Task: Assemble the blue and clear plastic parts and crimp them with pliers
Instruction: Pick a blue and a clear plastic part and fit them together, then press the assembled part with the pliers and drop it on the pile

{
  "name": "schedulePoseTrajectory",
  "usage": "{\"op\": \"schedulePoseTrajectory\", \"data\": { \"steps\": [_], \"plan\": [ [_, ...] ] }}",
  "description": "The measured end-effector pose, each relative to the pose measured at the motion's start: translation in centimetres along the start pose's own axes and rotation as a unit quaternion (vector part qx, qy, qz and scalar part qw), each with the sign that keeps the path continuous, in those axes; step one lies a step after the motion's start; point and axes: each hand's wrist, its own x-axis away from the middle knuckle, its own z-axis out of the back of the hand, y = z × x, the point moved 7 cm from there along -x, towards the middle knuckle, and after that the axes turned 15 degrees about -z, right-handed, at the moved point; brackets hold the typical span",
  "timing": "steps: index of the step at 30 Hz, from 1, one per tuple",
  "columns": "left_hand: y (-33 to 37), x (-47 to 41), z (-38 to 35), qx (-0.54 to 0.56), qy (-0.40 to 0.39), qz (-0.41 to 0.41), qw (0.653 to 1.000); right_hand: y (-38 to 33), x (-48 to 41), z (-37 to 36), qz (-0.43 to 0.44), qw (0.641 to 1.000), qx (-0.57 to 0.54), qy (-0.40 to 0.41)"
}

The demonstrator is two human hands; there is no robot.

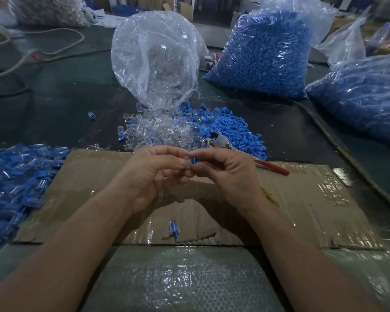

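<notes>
Blue plastic part [193, 160] (small, cylindrical) pinched between left hand [154, 174] and right hand [225, 174].

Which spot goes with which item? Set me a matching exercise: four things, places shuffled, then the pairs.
1 pliers
2 blue part
3 lone assembled piece
4 heap of assembled pieces

A at the left edge of the cardboard
B pinched between left hand and right hand
C on the cardboard, between the forearms
D behind the right hand, head on loose blue parts

Pairs: 1-D, 2-B, 3-C, 4-A
</notes>
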Motion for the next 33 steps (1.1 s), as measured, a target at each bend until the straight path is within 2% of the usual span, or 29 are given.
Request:
{"op": "schedulePoseTrajectory", "data": {
  "steps": [5,20,27,30,33],
  "plan": [
    [-0.1,0.2,0.0,-0.018,-0.007,0.009,1.0,-0.1,0.1,0.1,0.024,0.999,0.042,0.02],
    [0.0,0.2,-0.3,-0.027,0.022,-0.019,0.999,0.0,0.1,0.2,0.035,0.996,0.071,0.043],
    [0.2,0.1,-0.1,-0.061,0.017,-0.031,0.997,-0.5,0.4,0.0,0.048,0.995,0.084,0.03],
    [0.0,0.1,0.0,-0.058,0.013,-0.026,0.998,-0.3,0.2,0.0,0.014,0.993,0.112,0.022],
    [0.0,0.0,0.1,-0.052,0.015,-0.023,0.998,0.5,-0.3,2.2,-0.072,0.981,0.161,0.08]
  ]
}}
